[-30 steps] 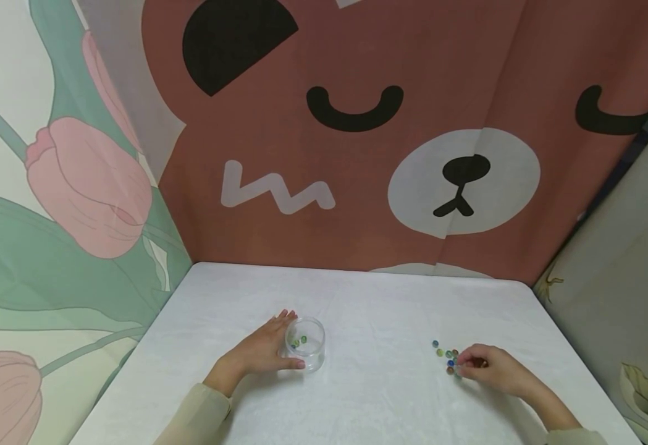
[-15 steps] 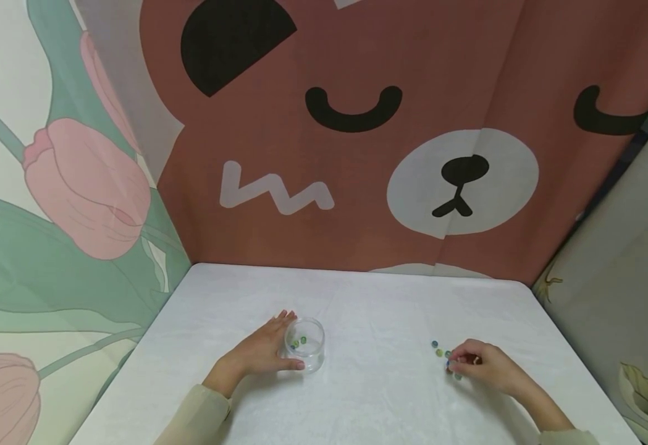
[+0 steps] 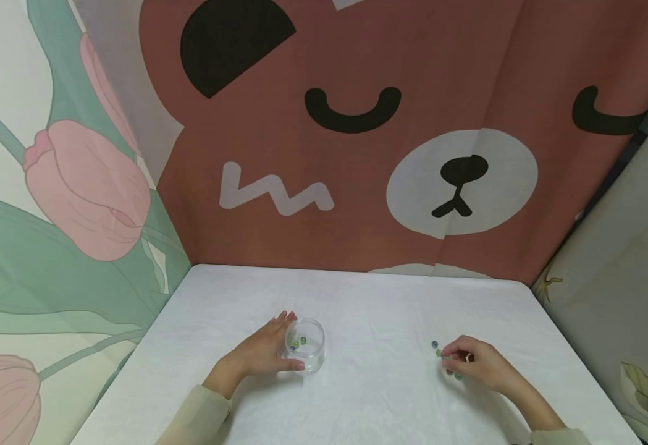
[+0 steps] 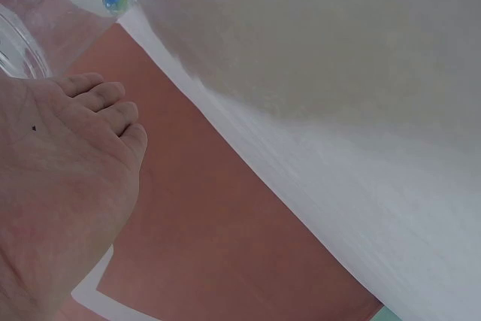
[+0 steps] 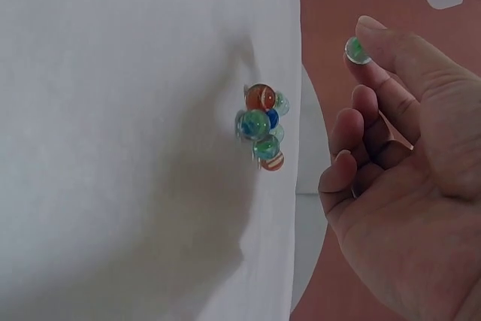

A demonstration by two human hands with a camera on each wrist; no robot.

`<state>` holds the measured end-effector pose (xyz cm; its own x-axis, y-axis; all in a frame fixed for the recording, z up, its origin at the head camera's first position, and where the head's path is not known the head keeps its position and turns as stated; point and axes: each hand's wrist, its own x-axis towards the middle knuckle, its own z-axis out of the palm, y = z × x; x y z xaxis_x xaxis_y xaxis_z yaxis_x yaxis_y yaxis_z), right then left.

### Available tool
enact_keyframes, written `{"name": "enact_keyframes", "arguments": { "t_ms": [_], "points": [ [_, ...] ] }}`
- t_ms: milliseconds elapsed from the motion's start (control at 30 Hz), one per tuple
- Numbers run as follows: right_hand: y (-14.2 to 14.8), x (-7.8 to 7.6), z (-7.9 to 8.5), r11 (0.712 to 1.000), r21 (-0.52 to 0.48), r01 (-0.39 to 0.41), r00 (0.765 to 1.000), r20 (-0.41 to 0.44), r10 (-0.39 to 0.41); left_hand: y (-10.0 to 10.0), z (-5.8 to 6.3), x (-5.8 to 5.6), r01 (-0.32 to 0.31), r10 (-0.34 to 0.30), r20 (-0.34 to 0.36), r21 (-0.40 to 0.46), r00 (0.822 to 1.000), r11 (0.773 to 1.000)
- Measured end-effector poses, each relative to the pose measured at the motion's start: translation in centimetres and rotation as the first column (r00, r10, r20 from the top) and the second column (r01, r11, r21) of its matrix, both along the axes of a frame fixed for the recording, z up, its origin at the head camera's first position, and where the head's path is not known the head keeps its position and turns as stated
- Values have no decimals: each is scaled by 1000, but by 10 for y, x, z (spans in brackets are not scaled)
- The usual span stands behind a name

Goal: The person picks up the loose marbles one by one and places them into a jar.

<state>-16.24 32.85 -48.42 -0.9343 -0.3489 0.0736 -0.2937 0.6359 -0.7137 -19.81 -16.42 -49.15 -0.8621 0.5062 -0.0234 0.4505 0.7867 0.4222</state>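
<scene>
A clear, round, open-topped jar [image 3: 314, 361] stands on the white table, with several green and blue marbles [image 3: 303, 340] inside. My left hand [image 3: 265, 348] rests against its left side, thumb straight along the front and fingers extended behind. In the right wrist view, my right hand [image 5: 409, 155] pinches a clear green marble [image 5: 357, 50] between thumb and index finger, the other fingers loosely curled. Below that hand lies a cluster of red, blue and green marbles [image 5: 255, 124]. From the head view, the hand partly covers this group; a bluish marble [image 3: 434, 344] shows beyond the fingertips.
A white cloth covers the table [image 3: 368, 395]. Behind it hangs a brown curtain [image 3: 279, 241] printed with a bear face. Floral curtains [image 3: 90, 185] close off the left side, and another pale curtain [image 3: 624, 247] hangs on the right.
My right hand has moved slightly left and away from me over the marbles, and now pinches a green one. The left hand and jar have stayed in place.
</scene>
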Motion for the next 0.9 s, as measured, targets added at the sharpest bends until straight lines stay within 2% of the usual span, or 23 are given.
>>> {"name": "enact_keyframes", "arguments": {
  "t_ms": [533, 733, 900],
  "points": [
    [-13, -3, -4, 996, -67, -66, 991, -122, 58, 0, -1, 0, 3, -3, 0, 6, 1000, 1000],
    [-18, -4, -3, 997, -48, -56, 990, -135, 49, 0, 0, 0, 18, -18, -6, 10, 1000, 1000],
    [-20, -7, -3, 998, -42, -39, 993, -113, 34, -1, 0, 0, 19, -19, -11, 7, 1000, 1000]
  ]
}}
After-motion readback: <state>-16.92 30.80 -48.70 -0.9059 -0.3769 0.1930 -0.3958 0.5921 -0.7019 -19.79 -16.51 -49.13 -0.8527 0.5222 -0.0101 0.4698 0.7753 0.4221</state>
